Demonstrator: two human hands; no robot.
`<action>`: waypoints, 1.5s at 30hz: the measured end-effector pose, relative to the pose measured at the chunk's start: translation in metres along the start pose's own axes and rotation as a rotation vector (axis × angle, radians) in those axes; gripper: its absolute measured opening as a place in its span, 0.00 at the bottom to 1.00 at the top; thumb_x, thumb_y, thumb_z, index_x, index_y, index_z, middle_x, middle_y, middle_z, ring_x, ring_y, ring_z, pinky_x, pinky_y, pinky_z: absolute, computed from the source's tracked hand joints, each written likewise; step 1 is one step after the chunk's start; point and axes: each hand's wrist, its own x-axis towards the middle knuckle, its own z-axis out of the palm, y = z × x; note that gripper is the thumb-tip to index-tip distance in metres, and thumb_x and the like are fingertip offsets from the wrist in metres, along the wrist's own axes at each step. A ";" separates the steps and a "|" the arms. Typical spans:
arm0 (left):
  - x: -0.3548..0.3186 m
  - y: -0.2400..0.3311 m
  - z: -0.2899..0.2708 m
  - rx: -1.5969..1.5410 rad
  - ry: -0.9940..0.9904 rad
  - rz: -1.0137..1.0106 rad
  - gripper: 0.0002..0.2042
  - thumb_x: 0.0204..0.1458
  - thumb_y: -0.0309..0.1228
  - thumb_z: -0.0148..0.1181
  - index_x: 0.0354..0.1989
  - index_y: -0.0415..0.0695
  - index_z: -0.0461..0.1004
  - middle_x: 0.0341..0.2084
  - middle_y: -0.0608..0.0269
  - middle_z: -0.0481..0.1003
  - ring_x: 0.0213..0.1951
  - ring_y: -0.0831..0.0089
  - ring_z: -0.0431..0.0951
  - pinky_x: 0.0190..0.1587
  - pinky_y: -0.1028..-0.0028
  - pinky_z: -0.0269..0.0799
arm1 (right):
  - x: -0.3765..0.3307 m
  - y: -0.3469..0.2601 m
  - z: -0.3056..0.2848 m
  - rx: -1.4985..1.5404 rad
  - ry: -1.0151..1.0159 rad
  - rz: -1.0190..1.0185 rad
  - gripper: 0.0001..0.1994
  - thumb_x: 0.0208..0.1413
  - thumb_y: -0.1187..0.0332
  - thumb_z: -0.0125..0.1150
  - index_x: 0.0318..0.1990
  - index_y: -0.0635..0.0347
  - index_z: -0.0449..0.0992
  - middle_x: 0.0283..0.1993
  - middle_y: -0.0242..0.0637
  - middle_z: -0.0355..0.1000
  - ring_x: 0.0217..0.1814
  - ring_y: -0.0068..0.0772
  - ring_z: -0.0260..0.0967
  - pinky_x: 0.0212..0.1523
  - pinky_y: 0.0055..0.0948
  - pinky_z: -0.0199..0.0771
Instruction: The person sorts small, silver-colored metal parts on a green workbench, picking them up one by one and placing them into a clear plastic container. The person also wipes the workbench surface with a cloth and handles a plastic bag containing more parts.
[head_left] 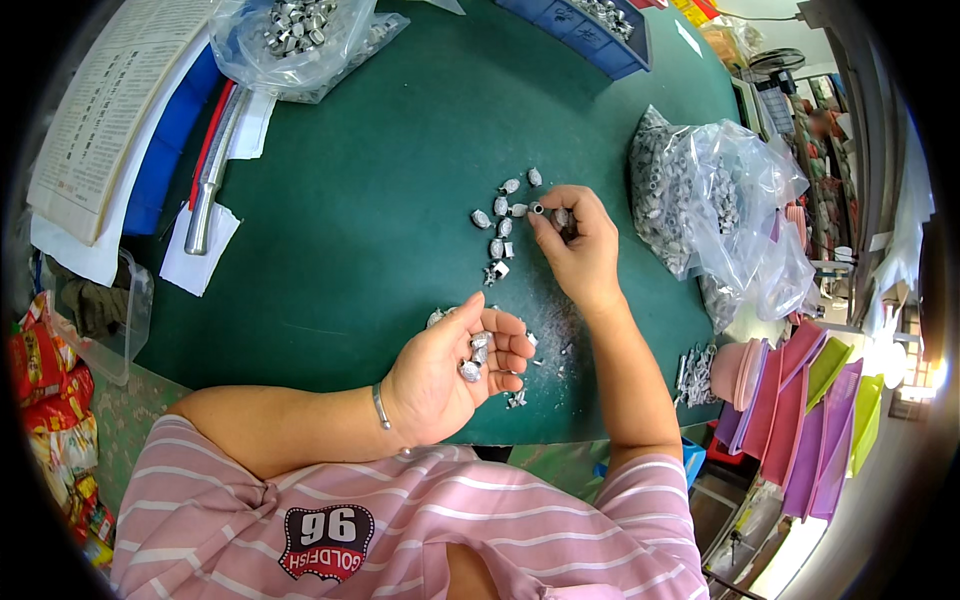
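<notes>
My left hand is turned palm up with its fingers curled. Several small grey oval metal beads lie in its hollow. My right hand pinches a small ring-ended metal piece between thumb and forefinger. Its curled fingers partly cover another grey bead. Just left of that hand, a loose cluster of similar beads runs down the green tabletop. A shiny square-looking piece lies at the cluster's near end. More small pieces show around my left hand, partly hidden by it.
A clear bag of grey metal parts stands at the right. Another bag and a blue bin sit at the back. Papers and a metal-handled tool lie left. Coloured plastic trays stand beyond the right edge.
</notes>
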 end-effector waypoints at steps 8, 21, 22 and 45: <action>0.000 0.001 0.000 0.021 -0.004 0.009 0.20 0.59 0.46 0.39 0.37 0.39 0.69 0.33 0.57 0.72 0.36 0.70 0.70 0.40 0.71 0.67 | -0.012 -0.016 -0.010 1.145 -0.124 0.579 0.07 0.53 0.73 0.55 0.39 0.62 0.69 0.31 0.31 0.65 0.26 0.19 0.57 0.23 0.17 0.58; 0.000 -0.001 -0.001 0.023 -0.010 0.010 0.20 0.59 0.45 0.38 0.37 0.39 0.69 0.32 0.57 0.72 0.35 0.70 0.70 0.39 0.72 0.67 | -0.023 -0.013 -0.012 1.723 -0.209 0.694 0.07 0.56 0.73 0.45 0.41 0.62 0.66 0.28 0.39 0.64 0.23 0.23 0.54 0.19 0.18 0.53; -0.001 0.000 0.000 0.025 -0.008 0.007 0.20 0.59 0.45 0.38 0.37 0.39 0.69 0.32 0.57 0.72 0.35 0.70 0.70 0.39 0.72 0.67 | -0.023 -0.012 -0.012 1.721 -0.215 0.682 0.07 0.56 0.73 0.44 0.41 0.62 0.66 0.27 0.39 0.64 0.23 0.24 0.54 0.19 0.18 0.53; -0.001 -0.001 0.000 0.006 -0.016 0.003 0.21 0.59 0.46 0.39 0.38 0.39 0.69 0.32 0.57 0.72 0.35 0.70 0.71 0.39 0.72 0.67 | -0.020 -0.023 -0.010 1.487 -0.105 0.649 0.08 0.58 0.69 0.51 0.39 0.64 0.69 0.36 0.36 0.66 0.31 0.23 0.61 0.22 0.15 0.61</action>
